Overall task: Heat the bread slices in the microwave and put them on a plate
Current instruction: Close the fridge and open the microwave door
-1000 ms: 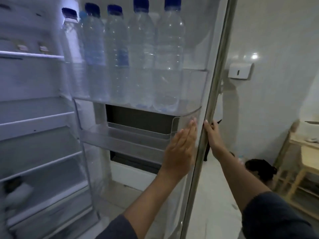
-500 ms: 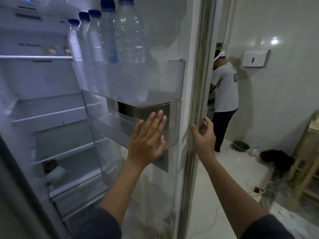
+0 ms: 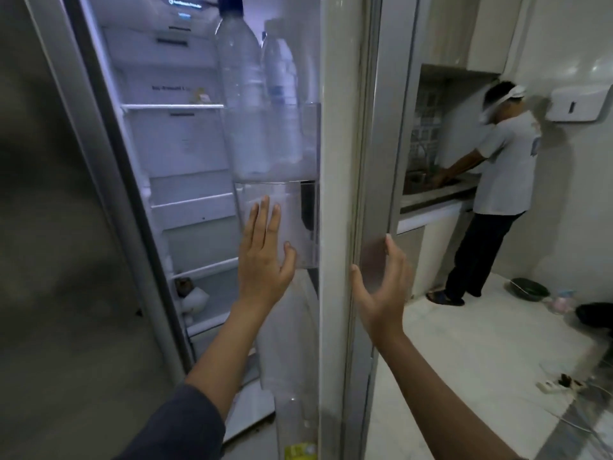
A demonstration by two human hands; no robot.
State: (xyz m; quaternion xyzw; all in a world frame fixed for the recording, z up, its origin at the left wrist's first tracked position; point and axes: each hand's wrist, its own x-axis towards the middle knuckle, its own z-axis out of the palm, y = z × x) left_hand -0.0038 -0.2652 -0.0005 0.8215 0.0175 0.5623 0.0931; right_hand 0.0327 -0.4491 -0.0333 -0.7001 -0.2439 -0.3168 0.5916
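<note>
At the fridge door [image 3: 335, 194], left hand [image 3: 263, 257] and right hand [image 3: 381, 287] press flat with empty, spread fingers; bread, microwave and plate are all unseen.

I see the fridge door [image 3: 335, 227] swung nearly shut since a second ago; right hand [image 3: 381, 287] now off its edge, fingers spread.

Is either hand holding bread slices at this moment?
No. The left hand lies flat on the fridge door bin, and the right hand is open and empty.
</note>
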